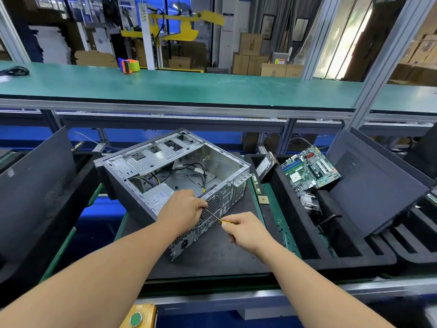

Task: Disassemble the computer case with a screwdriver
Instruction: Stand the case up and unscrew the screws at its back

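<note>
Head view shows the computer case (175, 183) mid-bench, side panel off, motherboard (311, 170) already out at right; left hand (183, 210) steadies the shaft while right hand (248, 230) grips the screwdriver (216, 217) at rear screws.

No legible txt on any labels.

1. A green motherboard (310, 167) leans in a black foam tray (295, 200).
2. A hard drive (266, 167) stands tilted at the tray's left end.
3. An orange-green tape dispenser (129, 65) sits on the green shelf (212, 88).
4. Cardboard boxes (250, 55) stand stacked behind.
</note>
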